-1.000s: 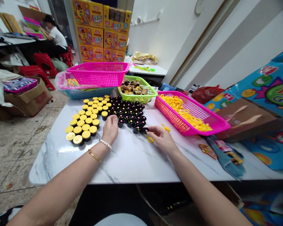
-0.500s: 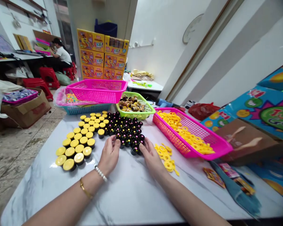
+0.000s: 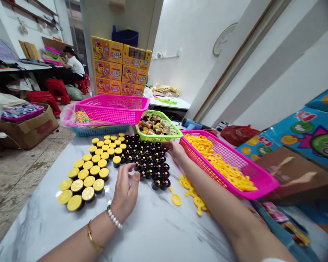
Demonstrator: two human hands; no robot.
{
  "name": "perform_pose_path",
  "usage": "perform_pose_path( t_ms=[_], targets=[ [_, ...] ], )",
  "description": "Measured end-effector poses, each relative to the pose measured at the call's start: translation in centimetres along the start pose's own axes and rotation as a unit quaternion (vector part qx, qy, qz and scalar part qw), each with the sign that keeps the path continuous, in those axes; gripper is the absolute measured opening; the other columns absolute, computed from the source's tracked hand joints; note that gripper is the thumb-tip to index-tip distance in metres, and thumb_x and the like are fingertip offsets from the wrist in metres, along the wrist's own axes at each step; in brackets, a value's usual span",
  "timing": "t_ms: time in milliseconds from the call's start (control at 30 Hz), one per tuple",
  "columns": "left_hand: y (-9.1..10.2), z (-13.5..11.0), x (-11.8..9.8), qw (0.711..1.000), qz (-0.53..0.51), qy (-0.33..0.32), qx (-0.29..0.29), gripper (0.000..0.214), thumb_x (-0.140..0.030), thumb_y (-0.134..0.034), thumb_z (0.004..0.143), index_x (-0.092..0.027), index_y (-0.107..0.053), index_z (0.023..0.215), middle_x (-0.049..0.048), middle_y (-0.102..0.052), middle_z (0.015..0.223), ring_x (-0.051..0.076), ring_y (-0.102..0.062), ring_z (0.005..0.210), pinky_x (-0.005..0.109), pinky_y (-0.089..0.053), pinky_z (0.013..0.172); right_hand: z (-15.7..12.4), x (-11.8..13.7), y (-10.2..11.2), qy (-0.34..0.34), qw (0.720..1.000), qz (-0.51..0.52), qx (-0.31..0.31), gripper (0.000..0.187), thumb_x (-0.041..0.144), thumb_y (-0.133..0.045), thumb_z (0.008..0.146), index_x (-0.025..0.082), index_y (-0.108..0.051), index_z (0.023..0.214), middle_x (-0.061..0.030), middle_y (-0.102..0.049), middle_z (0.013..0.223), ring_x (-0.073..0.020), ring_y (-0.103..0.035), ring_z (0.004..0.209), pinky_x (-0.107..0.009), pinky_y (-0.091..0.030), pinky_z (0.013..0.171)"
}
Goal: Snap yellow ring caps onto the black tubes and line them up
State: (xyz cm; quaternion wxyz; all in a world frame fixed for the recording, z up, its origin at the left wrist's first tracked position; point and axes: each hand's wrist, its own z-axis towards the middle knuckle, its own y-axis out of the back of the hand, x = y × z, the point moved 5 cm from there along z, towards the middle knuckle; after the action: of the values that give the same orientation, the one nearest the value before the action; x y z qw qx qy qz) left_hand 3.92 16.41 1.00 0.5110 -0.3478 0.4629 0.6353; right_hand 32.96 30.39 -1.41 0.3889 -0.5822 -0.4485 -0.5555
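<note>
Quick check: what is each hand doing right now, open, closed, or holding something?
Left hand: open, fingers spread, empty, beside the black pots.
Right hand: reaching past the pots' far edge; grip cannot be told.

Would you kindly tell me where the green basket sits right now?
In the head view the green basket sits at the table's far middle, between the stacked pink basket and the pink basket of yellow rings, just beyond the right hand.

Table top (image 3: 158,233) glossy white marble-look stone, smooth; pink baskets (image 3: 113,109) and green basket (image 3: 171,135) shiny plastic mesh; black cups (image 3: 150,165) glossy plastic, yellow lids (image 3: 83,174) smooth with slight sheen; yellow rings (image 3: 221,163) plastic; bracelet (image 3: 114,219) pearly beads; bangle (image 3: 91,238) gold metal; box (image 3: 30,125) matt cardboard
</note>
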Motion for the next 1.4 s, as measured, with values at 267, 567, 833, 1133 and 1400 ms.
perform_pose_path(
  t_ms=[267,567,833,1133,1400],
  targets=[
    [-0.3,0.6,1.3,0.998,-0.004,0.054,-0.011,0.039,-0.049,-0.041,0.097,-0.017,-0.055,0.115,0.0116,-0.060,0.111,0.022,-0.059,0.101,0.041,-0.051,0.087,1.1,-1.2,-0.7,0.036,0.995,-0.033,0.086,0.035,0.055,-0.065,0.078,0.020,-0.072,0.081,-0.0079,-0.077,0.091,-0.0275,-0.068,0.102,-0.041,-0.048,0.098],
    [-1.7,-2.2,-3.9,0.950,0.018,-0.255,0.178,0.032,-0.032,-0.065,0.084,-0.015,-0.062,0.111,0.0140,-0.064,0.108,0.024,-0.060,0.105,0.040,-0.052,0.092,0.3,-1.2,-2.1,0.083,0.986,-0.010,0.145,0.049,0.069,-0.061,0.075,0.025,-0.073,0.091,-0.0050,-0.076,0.101,-0.0273,-0.069,0.101,-0.044,-0.048,0.100],
    [-4.2,-4.4,-3.3,0.861,-0.035,-0.311,0.400,0.058,-0.059,-0.061,0.083,-0.011,-0.063,0.117,0.0167,-0.070,0.109,0.028,-0.064,0.107,0.041,-0.048,0.104,0.3,-1.3,-2.2,0.087,0.985,-0.010,0.151,0.054,0.071,-0.069,0.067,0.023,-0.073,0.092,-0.0058,-0.076,0.101,-0.0298,-0.067,0.106,-0.044,-0.049,0.100],
    [-5.0,-4.5,-1.9,0.843,0.104,-0.268,0.456,0.071,-0.064,-0.043,0.091,-0.013,-0.049,0.140,0.0166,-0.055,0.141,0.034,-0.047,0.133,0.048,-0.036,0.114,-0.1,-0.1,-3.4,0.059,0.972,0.008,0.229,0.053,0.071,-0.066,0.071,0.025,-0.075,0.094,-0.0064,-0.074,0.112,-0.0288,-0.064,0.115,-0.041,-0.046,0.105],
    [-5.0,-4.9,-1.9,0.838,0.090,-0.280,0.460,0.073,-0.066,-0.048,0.089,-0.013,-0.049,0.139,0.0161,-0.058,0.137,0.033,-0.050,0.131,0.048,-0.031,0.116,0.0,-0.4,-3.1,0.080,0.974,-0.046,0.209,0.059,0.072,-0.062,0.073,0.022,-0.074,0.100,-0.0072,-0.074,0.113,-0.0301,-0.063,0.115,-0.041,-0.047,0.102]
  ],
)
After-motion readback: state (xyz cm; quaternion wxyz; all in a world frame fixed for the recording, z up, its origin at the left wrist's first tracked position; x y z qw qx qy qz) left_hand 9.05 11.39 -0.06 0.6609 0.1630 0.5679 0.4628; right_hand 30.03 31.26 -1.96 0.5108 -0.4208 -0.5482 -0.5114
